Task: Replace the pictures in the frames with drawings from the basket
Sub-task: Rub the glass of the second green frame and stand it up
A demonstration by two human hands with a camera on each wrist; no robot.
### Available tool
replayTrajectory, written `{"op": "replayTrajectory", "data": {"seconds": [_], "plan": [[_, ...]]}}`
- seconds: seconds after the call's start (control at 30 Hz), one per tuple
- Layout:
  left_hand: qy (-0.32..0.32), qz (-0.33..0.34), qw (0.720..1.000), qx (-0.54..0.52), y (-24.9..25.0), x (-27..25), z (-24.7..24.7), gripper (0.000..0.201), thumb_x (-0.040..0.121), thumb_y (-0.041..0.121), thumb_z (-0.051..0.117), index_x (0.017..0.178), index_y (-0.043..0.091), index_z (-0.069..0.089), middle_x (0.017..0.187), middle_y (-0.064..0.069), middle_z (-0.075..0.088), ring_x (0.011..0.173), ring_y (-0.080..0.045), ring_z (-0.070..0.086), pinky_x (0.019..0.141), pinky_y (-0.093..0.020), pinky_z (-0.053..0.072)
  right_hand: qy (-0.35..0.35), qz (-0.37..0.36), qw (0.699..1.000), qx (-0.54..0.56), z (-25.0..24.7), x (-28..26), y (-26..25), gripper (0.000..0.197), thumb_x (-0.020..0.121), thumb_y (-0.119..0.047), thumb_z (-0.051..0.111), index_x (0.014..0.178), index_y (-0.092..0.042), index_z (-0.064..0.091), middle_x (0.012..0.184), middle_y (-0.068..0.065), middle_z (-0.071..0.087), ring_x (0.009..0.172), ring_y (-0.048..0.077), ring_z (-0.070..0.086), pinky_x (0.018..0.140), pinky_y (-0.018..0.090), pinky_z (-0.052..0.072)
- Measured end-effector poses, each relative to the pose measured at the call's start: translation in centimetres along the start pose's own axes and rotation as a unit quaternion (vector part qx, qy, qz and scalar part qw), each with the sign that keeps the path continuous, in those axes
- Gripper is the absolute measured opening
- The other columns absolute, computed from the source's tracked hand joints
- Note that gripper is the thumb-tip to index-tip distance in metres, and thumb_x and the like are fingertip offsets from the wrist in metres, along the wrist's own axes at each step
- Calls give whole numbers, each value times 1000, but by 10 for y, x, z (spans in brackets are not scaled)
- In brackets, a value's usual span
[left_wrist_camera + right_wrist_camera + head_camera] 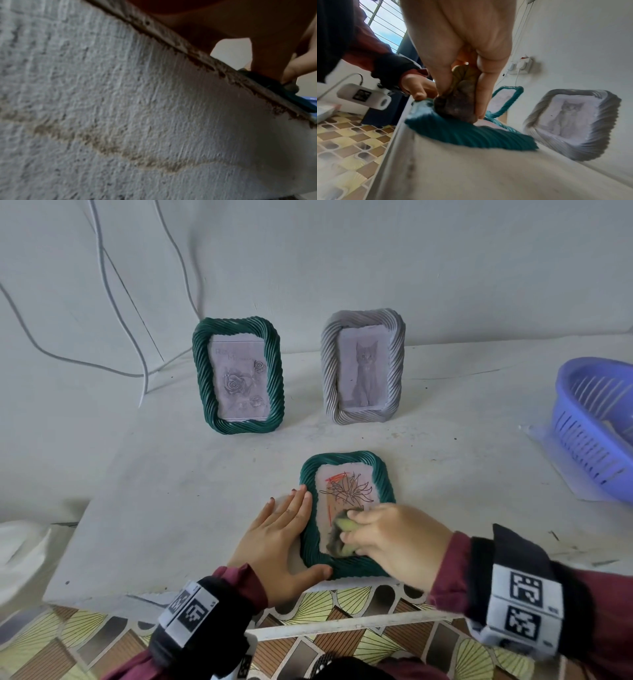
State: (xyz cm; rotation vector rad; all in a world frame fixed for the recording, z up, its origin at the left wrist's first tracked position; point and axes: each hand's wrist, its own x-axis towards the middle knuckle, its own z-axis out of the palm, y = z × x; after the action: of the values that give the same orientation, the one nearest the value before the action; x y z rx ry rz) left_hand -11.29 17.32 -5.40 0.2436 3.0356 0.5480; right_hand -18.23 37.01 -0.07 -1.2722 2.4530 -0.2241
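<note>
A green rope-edged frame point(379, 470) lies flat near the table's front edge, with a plant drawing point(346, 491) showing in it. My left hand point(281, 539) lies flat with straight fingers against the frame's left side, thumb at its lower corner. My right hand point(394, 539) pinches a yellow-grey cloth point(342, 534) and presses it on the frame's lower glass; in the right wrist view the cloth point(458, 104) sits between thumb and fingers above the green frame point(471, 135). Two upright frames stand behind: a green one point(238, 376) with roses, a grey one point(363, 371) with a cat.
A purple slotted basket point(592, 426) stands at the table's right edge on a sheet of paper. White cables hang down the wall at the back left. The white table point(171, 491) ends just before my wrists, above a patterned floor. A wall socket point(520, 66) shows in the right wrist view.
</note>
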Motion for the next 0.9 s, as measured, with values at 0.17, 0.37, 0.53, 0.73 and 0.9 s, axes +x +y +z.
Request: {"op": "replayTrajectory", "data": {"seconds": [0.17,0.37,0.53,0.73,0.9], "plan": [[0,5,1000,-19,-2,1,0,106,62,89,23,143,27,-5,152,7,-3,137,0,-10,110,-17,-16,51,41,998,-14,-24,24,18,31,94,-21,47,123,-16,56,135,5,52,120,19,52,108,29,34],[0,-5,1000,-19,-1,2,0,107,60,91,20,142,28,-6,151,10,-6,136,4,-11,110,-17,-16,82,43,996,-20,-30,50,15,29,93,-17,49,119,-14,61,126,7,60,116,23,54,100,36,39],[-3,-13,1000,-23,-1,2,0,108,56,93,17,140,30,-8,149,13,-9,128,15,-21,107,-12,-20,6,-41,999,-27,-11,15,-8,31,94,-16,48,123,-12,57,138,12,48,121,27,51,107,35,35],[-21,-18,1000,-15,-2,3,-3,106,54,93,19,137,36,-15,147,17,-13,124,18,-27,105,-11,-22,-4,8,1000,20,-21,12,11,31,93,-14,50,124,-14,56,140,1,46,121,16,51,107,21,30],[-22,-17,999,-18,-2,4,-3,106,54,93,21,137,37,-14,148,18,-13,125,19,-27,106,-11,-21,62,58,996,-2,-38,48,25,29,91,-14,53,120,-11,60,126,8,60,113,22,57,102,34,40]]}}
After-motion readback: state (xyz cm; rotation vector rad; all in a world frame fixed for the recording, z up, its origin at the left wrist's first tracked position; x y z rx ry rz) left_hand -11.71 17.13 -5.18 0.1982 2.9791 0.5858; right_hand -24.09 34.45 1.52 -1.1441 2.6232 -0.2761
